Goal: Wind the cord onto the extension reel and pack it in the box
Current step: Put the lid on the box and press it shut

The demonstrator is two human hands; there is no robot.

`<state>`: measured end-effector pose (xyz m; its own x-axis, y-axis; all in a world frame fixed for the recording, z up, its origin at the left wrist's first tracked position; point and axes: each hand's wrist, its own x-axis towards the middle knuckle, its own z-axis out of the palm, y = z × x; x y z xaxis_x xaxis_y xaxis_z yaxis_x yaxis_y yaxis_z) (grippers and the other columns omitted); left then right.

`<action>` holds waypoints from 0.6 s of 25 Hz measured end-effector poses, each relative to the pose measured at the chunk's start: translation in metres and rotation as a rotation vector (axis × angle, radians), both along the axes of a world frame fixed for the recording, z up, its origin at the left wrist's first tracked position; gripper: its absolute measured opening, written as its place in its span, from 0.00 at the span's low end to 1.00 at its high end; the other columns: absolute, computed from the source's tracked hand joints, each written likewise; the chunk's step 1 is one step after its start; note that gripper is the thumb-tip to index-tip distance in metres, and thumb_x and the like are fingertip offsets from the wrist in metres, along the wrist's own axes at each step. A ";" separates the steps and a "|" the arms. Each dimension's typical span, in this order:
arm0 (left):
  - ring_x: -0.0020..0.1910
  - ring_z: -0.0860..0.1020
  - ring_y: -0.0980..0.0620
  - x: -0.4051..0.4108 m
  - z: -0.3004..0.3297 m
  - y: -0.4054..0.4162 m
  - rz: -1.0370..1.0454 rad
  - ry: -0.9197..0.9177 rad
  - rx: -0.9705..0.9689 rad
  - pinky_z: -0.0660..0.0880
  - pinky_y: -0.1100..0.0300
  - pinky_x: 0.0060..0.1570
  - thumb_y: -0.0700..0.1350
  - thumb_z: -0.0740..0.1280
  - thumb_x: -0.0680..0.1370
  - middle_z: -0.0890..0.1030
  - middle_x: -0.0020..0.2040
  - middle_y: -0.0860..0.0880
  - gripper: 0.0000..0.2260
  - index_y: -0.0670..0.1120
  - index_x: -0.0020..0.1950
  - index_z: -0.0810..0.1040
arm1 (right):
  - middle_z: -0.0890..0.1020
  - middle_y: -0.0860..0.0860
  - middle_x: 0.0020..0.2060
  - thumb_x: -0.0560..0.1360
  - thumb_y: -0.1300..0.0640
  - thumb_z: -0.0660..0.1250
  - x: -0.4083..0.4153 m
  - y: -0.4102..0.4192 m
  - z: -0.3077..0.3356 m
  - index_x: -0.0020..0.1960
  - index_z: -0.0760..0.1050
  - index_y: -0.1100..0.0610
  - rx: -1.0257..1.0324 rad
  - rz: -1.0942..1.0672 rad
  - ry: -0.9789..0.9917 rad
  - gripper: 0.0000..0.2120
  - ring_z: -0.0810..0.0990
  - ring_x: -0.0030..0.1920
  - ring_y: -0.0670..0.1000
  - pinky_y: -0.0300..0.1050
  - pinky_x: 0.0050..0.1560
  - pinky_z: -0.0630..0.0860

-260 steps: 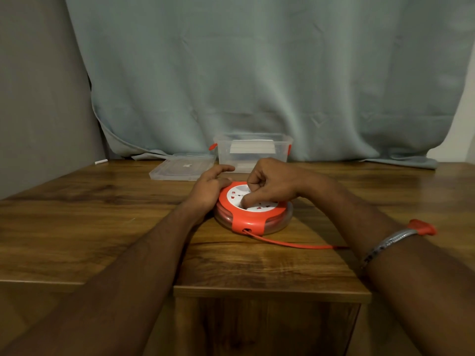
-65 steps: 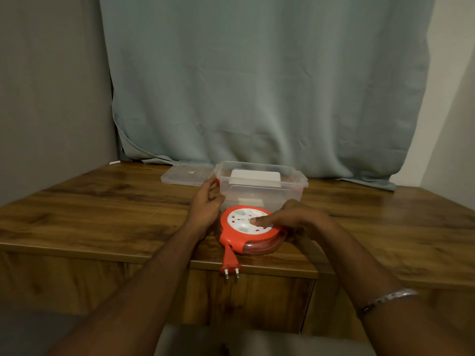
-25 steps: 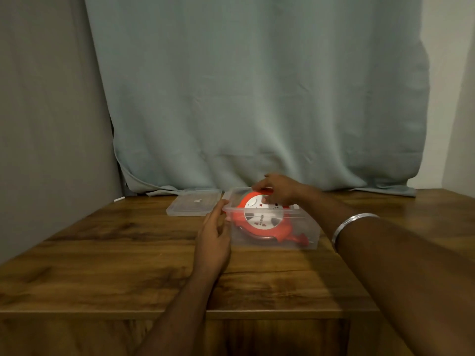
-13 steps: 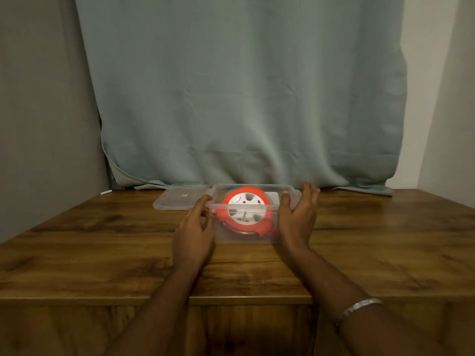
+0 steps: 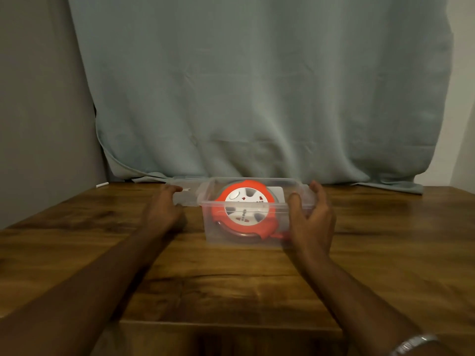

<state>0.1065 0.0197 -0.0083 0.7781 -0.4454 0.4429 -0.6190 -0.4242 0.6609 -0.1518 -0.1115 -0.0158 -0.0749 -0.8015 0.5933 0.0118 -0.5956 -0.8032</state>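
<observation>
The fingers (image 5: 317, 195) of the right hand (image 5: 309, 222) are straight and spread a little, the thumb apart from them, and they hold nothing. The hand stands edge-up at the right end of the box (image 5: 253, 241). Whether its palm touches the box wall or sits just beside it cannot be told. A metal bangle (image 5: 413, 343) circles the right wrist at the bottom edge of the view.

The fingers of the left hand (image 5: 163, 213) are also loose and extended, reaching away from the person toward the lid (image 5: 186, 192). The fingertips lie at or on the near edge of the lid; real contact cannot be made out. This hand grips nothing and is clear of the box, with a gap of bare wood between them.

The box is clear plastic, open at the top, and stands on the desk (image 5: 231, 278) between the two hands. Inside it the reel (image 5: 245, 210) leans tilted, its white socket face turned toward the camera, its orange rim rising just above the box rim at the back. The cord looks wound up on it; an orange bit, perhaps the plug, shows low at the right end of the box by the right hand.

The lid lies flat on the desk just left of the box. A pale blue-green curtain (image 5: 257, 86) hangs behind the desk, its hem resting on the far edge of the wood.
</observation>
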 end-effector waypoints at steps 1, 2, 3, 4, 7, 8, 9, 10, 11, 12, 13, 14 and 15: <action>0.65 0.75 0.43 0.012 -0.002 -0.008 -0.010 -0.046 0.111 0.79 0.45 0.59 0.35 0.69 0.74 0.73 0.72 0.47 0.27 0.50 0.73 0.73 | 0.79 0.54 0.69 0.76 0.45 0.66 0.000 0.001 0.000 0.75 0.73 0.54 -0.019 0.001 0.027 0.30 0.77 0.67 0.55 0.50 0.68 0.74; 0.66 0.75 0.43 0.024 -0.004 -0.018 -0.016 -0.114 0.206 0.77 0.45 0.61 0.37 0.69 0.76 0.73 0.72 0.47 0.25 0.49 0.73 0.73 | 0.80 0.53 0.69 0.75 0.43 0.64 0.001 0.001 -0.001 0.74 0.73 0.54 -0.035 0.000 0.050 0.30 0.78 0.67 0.55 0.49 0.68 0.74; 0.65 0.76 0.45 0.037 -0.006 -0.027 -0.014 -0.178 0.272 0.77 0.47 0.61 0.40 0.68 0.78 0.76 0.70 0.47 0.21 0.48 0.71 0.75 | 0.80 0.53 0.68 0.75 0.42 0.64 0.003 0.000 -0.002 0.74 0.73 0.53 -0.052 -0.003 0.068 0.30 0.78 0.66 0.54 0.50 0.67 0.75; 0.62 0.77 0.46 0.045 -0.007 -0.035 -0.002 -0.224 0.310 0.77 0.49 0.59 0.43 0.67 0.79 0.79 0.66 0.47 0.16 0.49 0.68 0.78 | 0.80 0.53 0.68 0.75 0.42 0.63 0.003 -0.002 -0.002 0.73 0.74 0.53 -0.069 -0.011 0.081 0.29 0.78 0.66 0.54 0.51 0.67 0.75; 0.53 0.79 0.46 0.059 -0.008 -0.050 0.009 -0.314 0.319 0.78 0.49 0.54 0.47 0.65 0.80 0.83 0.55 0.48 0.08 0.52 0.56 0.82 | 0.81 0.52 0.66 0.76 0.42 0.63 0.004 -0.004 -0.003 0.72 0.75 0.53 -0.093 -0.016 0.085 0.28 0.79 0.64 0.55 0.53 0.65 0.77; 0.51 0.80 0.46 0.059 -0.006 -0.052 -0.012 -0.323 0.279 0.79 0.48 0.52 0.47 0.65 0.80 0.83 0.53 0.48 0.05 0.52 0.52 0.81 | 0.81 0.53 0.66 0.76 0.43 0.63 0.003 -0.004 -0.003 0.72 0.75 0.53 -0.099 -0.015 0.081 0.27 0.80 0.63 0.55 0.52 0.65 0.77; 0.47 0.80 0.45 0.059 -0.002 -0.052 -0.030 -0.338 0.213 0.80 0.48 0.48 0.45 0.66 0.79 0.83 0.50 0.48 0.03 0.51 0.50 0.79 | 0.82 0.53 0.65 0.76 0.43 0.63 0.003 -0.004 -0.003 0.71 0.75 0.53 -0.105 -0.015 0.079 0.27 0.80 0.63 0.55 0.51 0.64 0.77; 0.45 0.80 0.45 0.058 0.007 -0.052 -0.040 -0.387 0.122 0.79 0.49 0.45 0.44 0.66 0.79 0.82 0.48 0.47 0.02 0.49 0.48 0.78 | 0.82 0.53 0.65 0.76 0.43 0.63 0.004 -0.004 -0.004 0.71 0.75 0.54 -0.110 -0.015 0.078 0.27 0.80 0.62 0.55 0.52 0.64 0.77; 0.44 0.79 0.44 0.057 0.020 -0.053 -0.053 -0.458 0.019 0.76 0.52 0.43 0.43 0.65 0.80 0.81 0.47 0.46 0.03 0.47 0.49 0.78 | 0.82 0.53 0.64 0.77 0.43 0.62 0.004 -0.005 -0.004 0.71 0.75 0.54 -0.114 -0.014 0.079 0.27 0.80 0.62 0.55 0.52 0.63 0.78; 0.44 0.78 0.45 0.052 0.038 -0.052 -0.070 -0.511 -0.087 0.72 0.54 0.42 0.43 0.63 0.81 0.80 0.48 0.45 0.05 0.44 0.50 0.77 | 0.82 0.53 0.64 0.77 0.43 0.62 0.004 -0.006 -0.004 0.71 0.75 0.54 -0.116 -0.013 0.081 0.27 0.80 0.62 0.55 0.53 0.63 0.78; 0.45 0.77 0.46 0.045 0.059 -0.050 -0.083 -0.519 -0.195 0.68 0.55 0.43 0.43 0.61 0.83 0.79 0.48 0.44 0.07 0.43 0.51 0.77 | 0.82 0.54 0.64 0.77 0.43 0.62 0.005 -0.007 -0.003 0.71 0.75 0.55 -0.118 -0.009 0.087 0.27 0.80 0.61 0.55 0.52 0.62 0.78; 0.46 0.77 0.46 0.036 0.080 -0.046 -0.094 -0.485 -0.304 0.67 0.56 0.44 0.44 0.60 0.84 0.78 0.49 0.44 0.08 0.42 0.52 0.76 | 0.81 0.54 0.64 0.77 0.43 0.61 0.005 -0.007 -0.003 0.71 0.75 0.55 -0.121 -0.003 0.095 0.27 0.80 0.62 0.55 0.50 0.62 0.77; 0.48 0.78 0.45 0.027 0.099 -0.041 -0.106 -0.427 -0.414 0.69 0.56 0.45 0.44 0.59 0.84 0.79 0.50 0.43 0.09 0.41 0.53 0.76 | 0.81 0.54 0.65 0.77 0.43 0.61 0.004 -0.006 -0.003 0.71 0.75 0.55 -0.124 0.002 0.105 0.27 0.80 0.62 0.55 0.47 0.60 0.75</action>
<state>0.1331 -0.0210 0.0911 0.4545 -0.2344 0.8593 -0.8907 -0.1060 0.4422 -0.1476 -0.1174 -0.0185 -0.0053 -0.7214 0.6925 -0.0668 -0.6907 -0.7201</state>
